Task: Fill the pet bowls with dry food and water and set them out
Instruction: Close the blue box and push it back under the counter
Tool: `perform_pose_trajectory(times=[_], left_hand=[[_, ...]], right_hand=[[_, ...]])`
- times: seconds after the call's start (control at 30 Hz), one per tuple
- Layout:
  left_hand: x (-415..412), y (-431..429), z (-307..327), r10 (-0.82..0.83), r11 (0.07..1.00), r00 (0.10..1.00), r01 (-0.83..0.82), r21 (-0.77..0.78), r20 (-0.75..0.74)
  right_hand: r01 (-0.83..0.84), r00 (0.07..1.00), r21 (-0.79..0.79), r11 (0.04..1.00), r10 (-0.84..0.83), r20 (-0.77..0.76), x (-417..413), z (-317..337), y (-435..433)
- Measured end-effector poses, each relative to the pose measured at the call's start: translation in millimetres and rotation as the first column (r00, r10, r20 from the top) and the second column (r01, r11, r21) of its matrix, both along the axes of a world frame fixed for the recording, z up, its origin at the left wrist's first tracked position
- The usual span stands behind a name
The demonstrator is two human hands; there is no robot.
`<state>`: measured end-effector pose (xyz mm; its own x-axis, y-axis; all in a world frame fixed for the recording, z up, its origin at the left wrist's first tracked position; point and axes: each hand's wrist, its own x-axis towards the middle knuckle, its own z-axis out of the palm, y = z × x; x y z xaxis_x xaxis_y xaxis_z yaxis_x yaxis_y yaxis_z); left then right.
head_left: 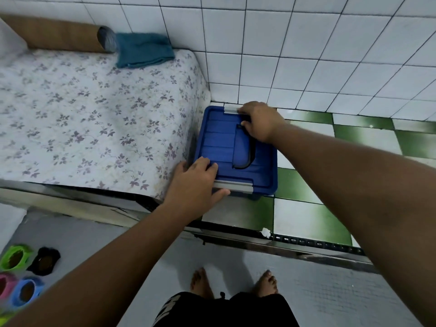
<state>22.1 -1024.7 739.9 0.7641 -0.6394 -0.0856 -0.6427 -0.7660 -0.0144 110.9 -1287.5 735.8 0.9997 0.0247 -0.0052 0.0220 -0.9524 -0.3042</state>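
Observation:
A blue plastic storage box [221,142] with a lid, a black handle and two grey clips stands on the floor in the corner beside the mattress. My left hand [195,182] lies on the lid's near left corner, thumb against the near grey clip [236,186]. My right hand [259,121] rests on the far edge, fingers at the far grey clip [231,109] and the handle's end. At the bottom left, several pet bowls hold brown dry food: a green bowl [15,257], a black bowl [44,260], a pink bowl [7,284] and a blue bowl [26,292].
A floral-sheeted mattress [94,114] fills the left, with a brown bolster [59,34] and a folded teal towel [141,50] at its far end. White tiled wall behind; green-and-white floor tiles [306,208] to the right. A metal door track [283,244] crosses before my bare feet.

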Motion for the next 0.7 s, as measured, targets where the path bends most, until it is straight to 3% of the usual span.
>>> perform_pose_trajectory(times=[0.2,0.33,0.7], left_hand=[[16,-6,11,0.004,0.983,0.999,-0.012,-0.183,-0.042],[22,-34,21,-0.098,0.941,0.99,0.058,-0.334,-0.103],[-6,-137,30,-0.296,0.88,0.944,0.209,-0.427,-0.147]], right_hand=[[0.119,0.986,0.175,0.977,-0.137,0.09,-34,6,14],[0.248,0.957,0.207,0.946,-0.273,0.102,-75,11,11],[0.507,0.812,0.351,0.787,-0.573,0.112,-180,11,-47]])
